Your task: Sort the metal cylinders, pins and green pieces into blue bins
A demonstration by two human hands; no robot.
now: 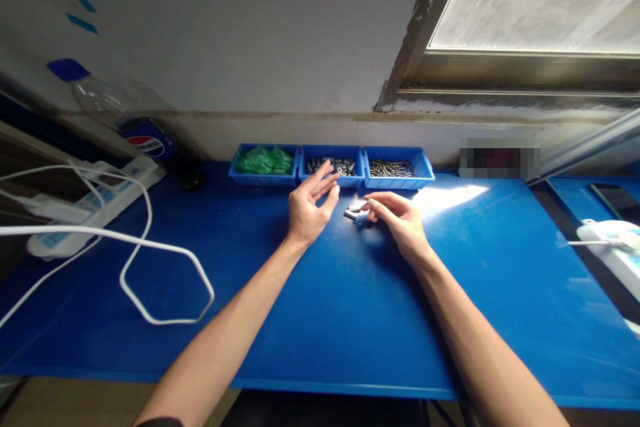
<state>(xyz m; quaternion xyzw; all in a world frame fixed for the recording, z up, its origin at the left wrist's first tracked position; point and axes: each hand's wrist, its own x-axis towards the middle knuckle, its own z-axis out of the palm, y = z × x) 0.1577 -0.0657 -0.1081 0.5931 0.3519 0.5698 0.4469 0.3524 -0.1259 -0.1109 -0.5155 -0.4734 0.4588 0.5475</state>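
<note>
My left hand (311, 208) is raised just before the middle blue bin, its fingers stretched and apart. Dark and silvery short cylinders (349, 165) lie in that bin, partly hidden behind the fingers. A small pale ring-like end (339, 170) shows by the fingertips; I cannot tell whether they touch it. To the right, my right hand (397, 217) is closed in a pinch low over the table. At its fingertips are small black and silver pieces (352, 213) in bright light. What the pinch holds is too small to make out.
The left blue bin (240, 179) contains green plastic pieces; the right bin (400, 183) contains thin brass-coloured pins. A cola bottle (145, 137), a white power strip (90, 217) and looping white cable (150, 243) occupy the left side. Another white strip (615, 250) sits far right.
</note>
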